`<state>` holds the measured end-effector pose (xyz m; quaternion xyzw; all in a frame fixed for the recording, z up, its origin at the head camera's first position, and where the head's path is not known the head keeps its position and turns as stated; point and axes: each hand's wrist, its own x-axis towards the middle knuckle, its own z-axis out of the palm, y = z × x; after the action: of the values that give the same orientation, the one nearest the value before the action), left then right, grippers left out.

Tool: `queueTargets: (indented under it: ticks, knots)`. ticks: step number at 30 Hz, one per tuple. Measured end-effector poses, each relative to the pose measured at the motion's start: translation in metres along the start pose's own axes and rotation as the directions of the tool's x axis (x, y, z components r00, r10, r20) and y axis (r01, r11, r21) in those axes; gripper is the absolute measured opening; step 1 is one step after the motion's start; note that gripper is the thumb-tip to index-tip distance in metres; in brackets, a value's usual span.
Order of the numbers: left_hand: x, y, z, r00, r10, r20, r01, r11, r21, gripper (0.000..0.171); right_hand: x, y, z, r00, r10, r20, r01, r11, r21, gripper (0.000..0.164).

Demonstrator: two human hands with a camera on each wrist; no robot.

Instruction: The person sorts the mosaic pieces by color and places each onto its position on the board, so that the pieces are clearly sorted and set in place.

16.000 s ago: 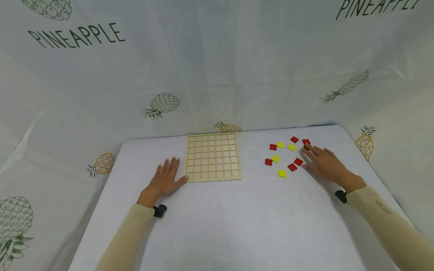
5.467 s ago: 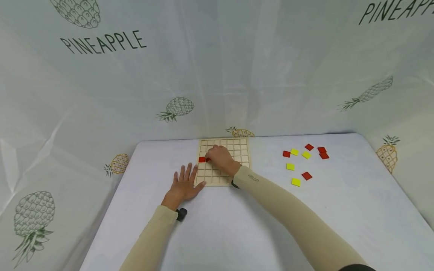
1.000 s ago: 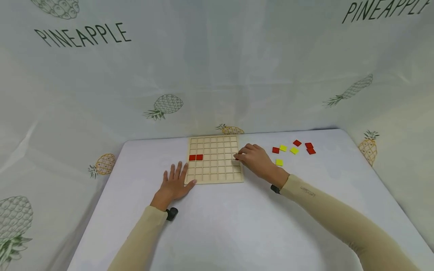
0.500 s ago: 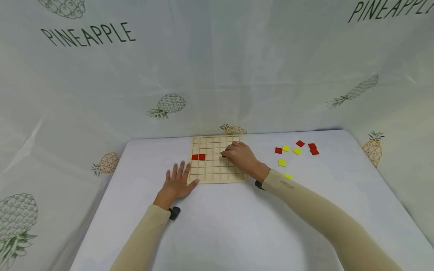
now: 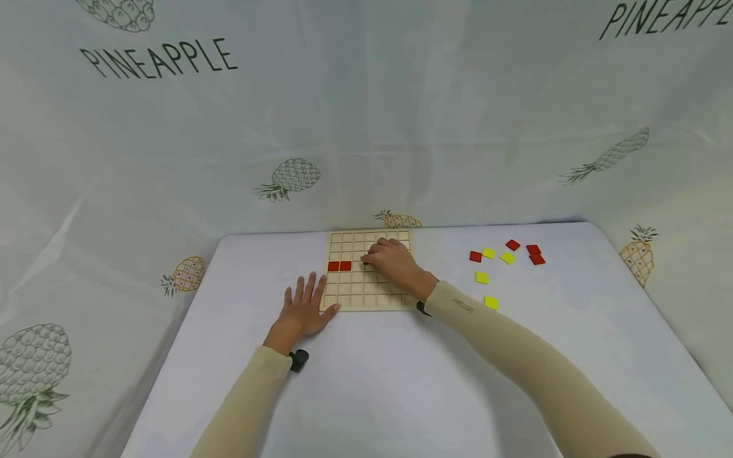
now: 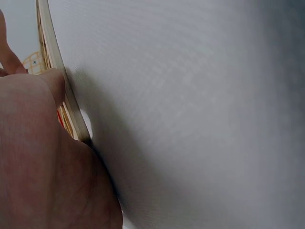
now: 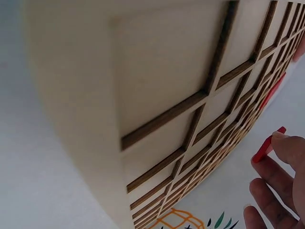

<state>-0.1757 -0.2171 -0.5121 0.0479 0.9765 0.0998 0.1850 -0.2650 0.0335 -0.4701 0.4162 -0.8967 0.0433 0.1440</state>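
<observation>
Backdrop, pale cloth (image 5: 366, 114) printed with pineapples and lettering; before it, a white table (image 5: 372, 381) with rounded far corners. One wooden grid board (image 5: 364, 301), at the table's far edge; two red tiles (image 5: 345, 266) seated side by side in its cells, at the left. One held red tile (image 7: 262, 151), pinched between thumb and fingers of the right hand (image 5: 394, 262), over the board. Left hand (image 5: 301, 316): grasping nothing, fingers spread, thumb at the board's near left corner. Right of the board, loose: four yellow tiles (image 5: 481, 277), four other red tiles (image 5: 512, 244).
</observation>
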Motion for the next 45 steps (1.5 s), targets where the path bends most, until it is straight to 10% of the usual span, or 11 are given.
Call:
queueTargets:
  ticks: [19,35,45]
  knots:
    - [0.002,0.009,-0.005,1.000,-0.003,0.016,0.002,1.000,0.027,0.090,0.023,-0.002,0.011,0.985,0.006,0.170,-0.003,1.000,-0.021,0.019]
    - [0.001,0.007,-0.001,1.000,0.002,-0.002,-0.002,1.000,0.018,0.089,0.030,-0.009,0.014,0.985,0.061,0.159,-0.075,0.994,0.083,0.013]
    - [-0.001,0.002,0.001,1.000,-0.013,-0.010,0.013,1.000,-0.003,0.090,0.021,-0.015,0.004,0.972,0.047,0.231,-0.040,0.999,-0.034,0.016]
